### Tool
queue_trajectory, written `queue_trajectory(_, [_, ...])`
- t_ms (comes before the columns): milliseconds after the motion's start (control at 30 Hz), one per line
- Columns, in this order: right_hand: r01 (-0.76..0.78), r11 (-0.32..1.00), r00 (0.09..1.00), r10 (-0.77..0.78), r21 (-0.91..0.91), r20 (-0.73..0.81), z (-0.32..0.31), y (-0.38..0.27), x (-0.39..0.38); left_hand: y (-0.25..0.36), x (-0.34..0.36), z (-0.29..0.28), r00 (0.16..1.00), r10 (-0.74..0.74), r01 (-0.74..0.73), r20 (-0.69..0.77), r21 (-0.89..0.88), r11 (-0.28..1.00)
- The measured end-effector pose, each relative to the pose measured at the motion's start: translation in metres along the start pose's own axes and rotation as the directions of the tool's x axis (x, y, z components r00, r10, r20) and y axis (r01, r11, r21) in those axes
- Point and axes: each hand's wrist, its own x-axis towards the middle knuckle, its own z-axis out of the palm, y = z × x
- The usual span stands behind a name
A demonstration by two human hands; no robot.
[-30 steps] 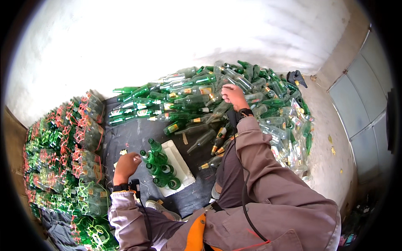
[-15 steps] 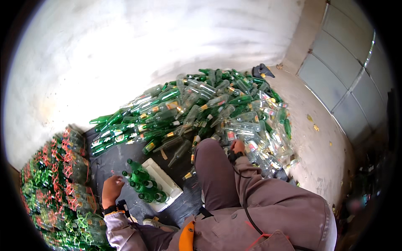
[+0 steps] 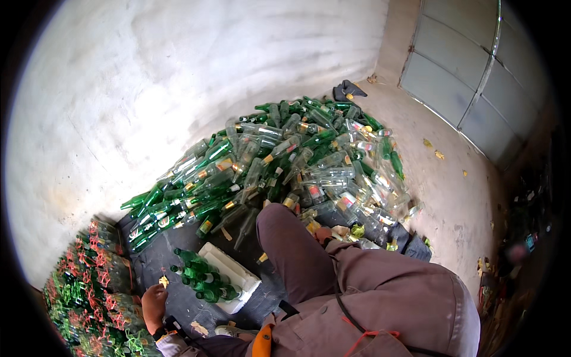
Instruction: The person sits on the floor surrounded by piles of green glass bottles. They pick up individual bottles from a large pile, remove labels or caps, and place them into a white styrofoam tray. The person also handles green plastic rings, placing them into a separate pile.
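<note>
Green glass bottles [image 3: 205, 279] are lying on a white foam tray [image 3: 235, 279] on the floor, just beside the left hand [image 3: 153, 303], which is curled with nothing seen gripped. The right hand [image 3: 324, 235] is mostly hidden behind the knee, so its grip cannot be told. The glass is judged rigid, slippery and breakable, best taken by the neck.

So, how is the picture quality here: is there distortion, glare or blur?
Head view: strong fisheye, the grey door panels bend and a black rim surrounds the picture; light is soft and even, with small glints on the bottle pile; the left hand looks sharp, while the lower right edge is dark and blurred.
</note>
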Motion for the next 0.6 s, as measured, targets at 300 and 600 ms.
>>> queue_trajectory(300, [-0.020, 0.998, 0.991, 0.012, 0.059, 0.135, 0.003, -0.042, -0.012, -0.036, 0.000, 0.003, 0.988, -0.132, 0.132, 0.079, 0.003, 0.991])
queue_trajectory(600, [0.035, 0.985, 0.989, -0.058, 0.169, 0.134, 0.023, -0.014, -0.014, -0.052, 0.012, 0.015, 0.987, -0.126, 0.126, 0.101, 0.010, 0.992])
